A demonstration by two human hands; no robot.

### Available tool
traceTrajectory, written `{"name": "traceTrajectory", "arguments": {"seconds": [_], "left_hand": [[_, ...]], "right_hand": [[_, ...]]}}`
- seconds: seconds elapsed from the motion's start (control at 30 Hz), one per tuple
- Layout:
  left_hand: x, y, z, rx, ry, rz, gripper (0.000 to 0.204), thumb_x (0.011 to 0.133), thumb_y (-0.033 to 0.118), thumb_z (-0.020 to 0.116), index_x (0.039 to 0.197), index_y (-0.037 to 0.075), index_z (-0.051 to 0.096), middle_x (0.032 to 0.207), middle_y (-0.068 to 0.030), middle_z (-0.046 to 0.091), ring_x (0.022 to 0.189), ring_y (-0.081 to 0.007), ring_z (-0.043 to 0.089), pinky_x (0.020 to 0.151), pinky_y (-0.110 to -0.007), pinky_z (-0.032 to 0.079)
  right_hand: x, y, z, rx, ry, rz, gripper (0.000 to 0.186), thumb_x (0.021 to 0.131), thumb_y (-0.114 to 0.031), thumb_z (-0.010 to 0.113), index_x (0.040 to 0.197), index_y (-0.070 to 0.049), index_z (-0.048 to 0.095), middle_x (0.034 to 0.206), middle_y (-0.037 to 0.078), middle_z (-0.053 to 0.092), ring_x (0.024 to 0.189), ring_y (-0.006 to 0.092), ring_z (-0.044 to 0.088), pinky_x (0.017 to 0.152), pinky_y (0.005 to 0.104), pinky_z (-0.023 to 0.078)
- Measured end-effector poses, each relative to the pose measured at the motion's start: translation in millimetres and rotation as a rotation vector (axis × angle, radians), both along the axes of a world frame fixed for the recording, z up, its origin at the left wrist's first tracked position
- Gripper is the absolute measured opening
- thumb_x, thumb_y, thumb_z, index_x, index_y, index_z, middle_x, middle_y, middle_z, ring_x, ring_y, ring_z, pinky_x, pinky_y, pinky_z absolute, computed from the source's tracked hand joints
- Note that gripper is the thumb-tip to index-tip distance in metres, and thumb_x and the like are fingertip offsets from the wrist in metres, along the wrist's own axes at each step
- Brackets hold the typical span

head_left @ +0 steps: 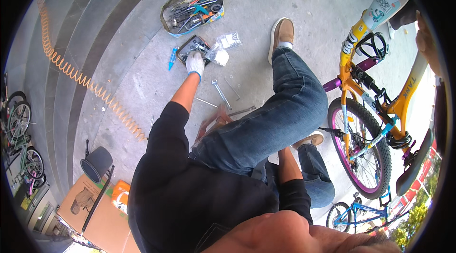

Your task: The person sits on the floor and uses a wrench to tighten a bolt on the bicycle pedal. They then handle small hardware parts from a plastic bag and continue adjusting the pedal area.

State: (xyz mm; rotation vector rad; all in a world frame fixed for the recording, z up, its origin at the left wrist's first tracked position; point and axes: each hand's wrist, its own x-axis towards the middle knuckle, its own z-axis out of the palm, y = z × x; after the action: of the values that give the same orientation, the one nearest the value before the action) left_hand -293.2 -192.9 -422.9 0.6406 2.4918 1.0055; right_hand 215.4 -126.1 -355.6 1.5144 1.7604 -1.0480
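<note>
My left hand (195, 61), in a white knit glove with a blue cuff, reaches into a small dark tray (182, 52) of metal parts. Its fingertips are lost among the parts, so I cannot tell whether they grip anything. Right by the tray lie a blue tube (173, 58), a clear plastic bag of small parts (230, 40) and a crumpled white piece (221, 57). My right forearm (288, 166) passes behind my bent leg, and that hand is hidden. On the floor below the tray lie a wrench (221, 95) and thin rods.
An oval tin of tools (166, 21) stands beyond the tray. An orange-yellow bicycle (354, 75) is at the right, with another person's hand (424, 39) near it. A coiled orange hose (71, 73), black bucket (97, 163) and cardboard box (107, 217) are at the left.
</note>
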Motion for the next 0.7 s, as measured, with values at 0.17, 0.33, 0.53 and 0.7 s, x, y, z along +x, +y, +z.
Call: {"name": "traceTrajectory", "arguments": {"seconds": [0.17,0.33,0.53,0.7], "left_hand": [[-34,51,7,-0.213,-0.058,-0.112,0.038,0.100,0.035,0.059,0.121,0.011,0.080,0.125,-0.0223,0.076,0.118,-0.0410,0.072,0.104,-0.050,0.056],[-50,83,30,-0.549,-0.032,-0.377,0.036,0.098,0.038,0.063,0.122,0.018,0.081,0.126,-0.0193,0.076,0.120,-0.0422,0.071,0.103,-0.052,0.057],[-53,135,34,-0.733,-0.118,-0.303,0.041,0.091,0.035,0.073,0.128,0.017,0.080,0.135,-0.0164,0.075,0.127,-0.0395,0.071,0.105,-0.051,0.057],[-49,169,-19,-0.984,-0.284,-0.464,0.053,0.090,0.040,0.076,0.138,0.018,0.076,0.148,-0.0146,0.069,0.136,-0.0365,0.067,0.110,-0.052,0.053]], "right_hand": [[6,-7,5,-0.013,-0.022,-0.027,0.037,0.103,-0.027,0.067,0.129,-0.002,0.073,0.131,0.020,0.075,0.113,0.0330,0.074,0.099,0.0418,0.058],[13,-13,7,-0.018,-0.030,-0.059,0.037,0.104,-0.026,0.066,0.129,-0.001,0.073,0.131,0.019,0.075,0.112,0.0319,0.074,0.098,0.0413,0.058],[18,-18,13,-0.020,-0.031,-0.085,0.036,0.105,-0.025,0.066,0.130,-0.001,0.072,0.131,0.018,0.075,0.112,0.0305,0.074,0.097,0.0406,0.058],[27,-22,17,-0.025,-0.036,-0.121,0.035,0.105,-0.024,0.065,0.131,0.000,0.072,0.131,0.017,0.075,0.111,0.0294,0.074,0.097,0.0400,0.058]]}}
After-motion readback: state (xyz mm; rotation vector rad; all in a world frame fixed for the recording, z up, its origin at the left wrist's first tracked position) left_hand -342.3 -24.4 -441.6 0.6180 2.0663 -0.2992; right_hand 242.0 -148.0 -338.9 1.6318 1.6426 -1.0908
